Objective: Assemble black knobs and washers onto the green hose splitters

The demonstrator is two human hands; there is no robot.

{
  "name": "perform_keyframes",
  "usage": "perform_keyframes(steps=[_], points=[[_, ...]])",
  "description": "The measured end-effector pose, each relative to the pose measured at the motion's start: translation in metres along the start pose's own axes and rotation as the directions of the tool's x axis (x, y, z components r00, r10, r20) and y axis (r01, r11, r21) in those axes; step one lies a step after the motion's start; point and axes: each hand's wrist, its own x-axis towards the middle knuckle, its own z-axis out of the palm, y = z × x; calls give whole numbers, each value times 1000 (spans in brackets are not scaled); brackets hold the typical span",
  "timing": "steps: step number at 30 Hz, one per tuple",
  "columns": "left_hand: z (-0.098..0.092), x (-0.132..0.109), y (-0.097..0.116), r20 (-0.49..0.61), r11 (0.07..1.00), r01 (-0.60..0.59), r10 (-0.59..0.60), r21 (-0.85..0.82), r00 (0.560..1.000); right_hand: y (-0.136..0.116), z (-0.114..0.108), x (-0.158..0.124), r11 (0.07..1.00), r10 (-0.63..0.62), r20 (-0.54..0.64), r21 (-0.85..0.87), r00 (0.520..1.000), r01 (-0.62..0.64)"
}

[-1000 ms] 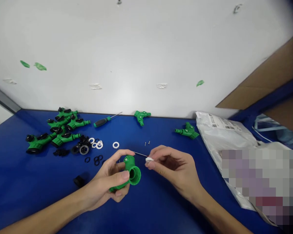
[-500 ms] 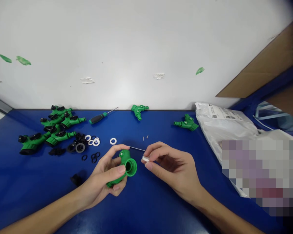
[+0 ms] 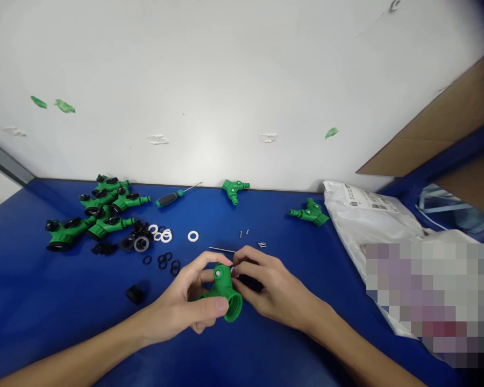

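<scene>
The green fitting [image 3: 223,285] is held up over the middle of the counter [image 3: 210,360], between the two hands. The left hand [image 3: 185,303] is wrapped around it from the left, index finger over the top, thumb pressed on the front beside the wide round mouth. The right hand [image 3: 278,285] meets it from the other side, fingertips bunched against the upper branch; a sliver of white shows there, but I cannot tell whether they pinch it.

Just beyond the hands lies a thin metal shaft [image 3: 221,249], one end hidden behind the right hand. Nearer the far edge are some small screws [image 3: 262,245] and, left of them, a single white ring [image 3: 193,240]. Further left come more white rings [image 3: 166,240] and heaped black parts [image 3: 141,231], with black O-rings [image 3: 162,262] and a black cap [image 3: 135,294] nearer the left forearm. Green connectors with black knobs [image 3: 101,228] cluster toward the far left corner. A screwdriver [image 3: 167,200] and a bare connector [image 3: 236,189] lie by the far edge; a second bare connector [image 3: 310,213] sits just beside the white plastic bag [image 3: 349,242] on the right side.
</scene>
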Motion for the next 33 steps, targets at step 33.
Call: perform_keyframes(steps=[33], points=[[11,2,5,-264,987,1,-44,-161,963,-19,2,6,922,-309,-414,90,856,377]])
